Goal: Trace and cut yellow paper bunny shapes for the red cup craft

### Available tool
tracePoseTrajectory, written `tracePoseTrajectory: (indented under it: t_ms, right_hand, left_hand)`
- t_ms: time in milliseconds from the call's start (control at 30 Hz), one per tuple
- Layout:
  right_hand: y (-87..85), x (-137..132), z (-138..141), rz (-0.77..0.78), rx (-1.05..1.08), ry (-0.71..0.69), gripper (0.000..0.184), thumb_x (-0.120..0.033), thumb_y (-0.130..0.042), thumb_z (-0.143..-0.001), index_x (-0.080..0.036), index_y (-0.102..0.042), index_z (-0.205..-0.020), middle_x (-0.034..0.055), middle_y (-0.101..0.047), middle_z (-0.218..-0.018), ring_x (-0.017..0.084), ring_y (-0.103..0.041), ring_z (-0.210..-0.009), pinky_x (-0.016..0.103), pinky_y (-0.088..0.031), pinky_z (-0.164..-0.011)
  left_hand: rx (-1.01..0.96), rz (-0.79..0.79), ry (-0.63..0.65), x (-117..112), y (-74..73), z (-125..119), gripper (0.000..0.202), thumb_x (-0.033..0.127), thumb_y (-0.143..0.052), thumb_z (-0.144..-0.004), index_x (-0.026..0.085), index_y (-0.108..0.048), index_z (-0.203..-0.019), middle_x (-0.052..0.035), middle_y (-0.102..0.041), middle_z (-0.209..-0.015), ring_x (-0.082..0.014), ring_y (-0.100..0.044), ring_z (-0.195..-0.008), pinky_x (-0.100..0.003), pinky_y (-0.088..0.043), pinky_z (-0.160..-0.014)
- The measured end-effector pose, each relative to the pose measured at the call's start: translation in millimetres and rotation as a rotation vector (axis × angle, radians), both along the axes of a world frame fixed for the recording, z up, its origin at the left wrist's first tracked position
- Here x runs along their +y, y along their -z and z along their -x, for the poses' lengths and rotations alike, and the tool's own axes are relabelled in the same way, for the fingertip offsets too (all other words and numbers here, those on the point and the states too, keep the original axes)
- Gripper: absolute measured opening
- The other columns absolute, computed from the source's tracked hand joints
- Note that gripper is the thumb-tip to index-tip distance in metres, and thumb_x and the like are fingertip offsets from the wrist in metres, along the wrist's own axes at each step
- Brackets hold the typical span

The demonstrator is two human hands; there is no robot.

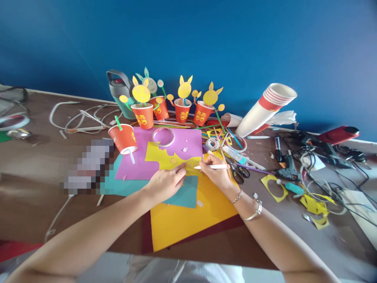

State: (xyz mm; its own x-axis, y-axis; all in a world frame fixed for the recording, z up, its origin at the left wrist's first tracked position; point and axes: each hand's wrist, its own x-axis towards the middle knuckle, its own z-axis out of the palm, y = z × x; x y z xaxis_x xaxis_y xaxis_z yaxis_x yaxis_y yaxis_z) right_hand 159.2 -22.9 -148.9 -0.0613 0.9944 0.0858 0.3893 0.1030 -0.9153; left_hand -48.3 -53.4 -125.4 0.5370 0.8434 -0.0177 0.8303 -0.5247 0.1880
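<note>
My right hand [216,169] is closed around a slim white pen [216,166], its tip pointing left over a cut piece of yellow paper [157,154]. My left hand [167,182] presses its curled fingers on the lower edge of that paper, next to the pen tip. A small drawn circle [173,160] shows on the yellow paper, and a larger faint outline [193,162] lies between my hands. Beneath are a purple sheet [132,169], a teal sheet [188,194] and a large orange-yellow sheet [182,228].
Red paper cups [143,116] with paper rabbits line the wall beside a grey flask [120,88]. A tipped cup [125,138] and tape roll [163,137] lie nearer. Rightward are black scissors [240,173], stacked cups [262,110], a glue gun [288,169] and cables.
</note>
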Motion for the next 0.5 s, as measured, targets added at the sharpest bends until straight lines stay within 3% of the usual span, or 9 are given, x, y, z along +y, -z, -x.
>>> tracePoseTrajectory:
  t_ms: [500]
  right_hand:
    - [3.6, 0.5, -0.1, -0.072, -0.122, -0.017, 0.029, -0.037, -0.061, -0.074, -0.023, -0.041, -0.060, -0.0057, -0.041, -0.054, 0.010, -0.038, -0.050, 0.025, -0.030, -0.048]
  left_hand:
    - [0.032, -0.019, 0.012, -0.6, -0.7, -1.2, 0.020, 0.024, -0.046, -0.096, 0.021, -0.063, -0.105, -0.0047, -0.059, -0.138, -0.0198, -0.074, -0.080, -0.027, -0.055, -0.056]
